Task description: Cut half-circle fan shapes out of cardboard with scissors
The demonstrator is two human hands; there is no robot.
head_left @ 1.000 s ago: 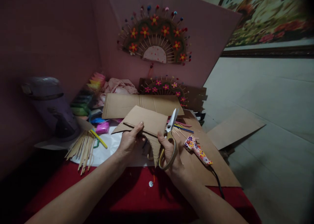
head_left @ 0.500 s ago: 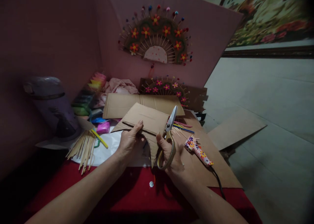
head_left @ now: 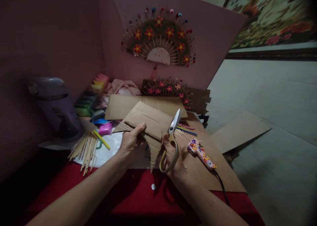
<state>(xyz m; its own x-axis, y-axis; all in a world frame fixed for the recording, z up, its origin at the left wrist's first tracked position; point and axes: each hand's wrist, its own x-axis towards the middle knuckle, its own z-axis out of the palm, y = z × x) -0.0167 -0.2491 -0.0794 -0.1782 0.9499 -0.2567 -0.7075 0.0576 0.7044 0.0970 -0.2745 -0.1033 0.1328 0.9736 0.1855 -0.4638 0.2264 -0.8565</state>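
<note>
My left hand [head_left: 132, 140] grips a piece of brown cardboard [head_left: 148, 117], thumb on top and the fingers hidden beneath. A dark slit runs across the sheet by the thumb, and a curved cut edge ends in a pointed tip at the bottom. My right hand [head_left: 174, 156] is closed round the gold handles of a pair of scissors [head_left: 175, 122]. The blades point up and away, close together, beside the cardboard's right edge. Whether they touch the sheet I cannot tell.
Wooden sticks [head_left: 85, 150] lie at left near a purple bottle [head_left: 56, 110]. A flower-patterned glue gun [head_left: 201, 155] with a black cord rests on a cardboard sheet [head_left: 223, 173] at right. Behind stand a cardboard strip [head_left: 123, 105] and decorated fans [head_left: 158, 37]. Red cloth [head_left: 119, 196] covers the table.
The cardboard has turned and tilted slightly, its lower tip shifting left. The scissors have moved a little away from its right edge. Both hands keep their hold.
</note>
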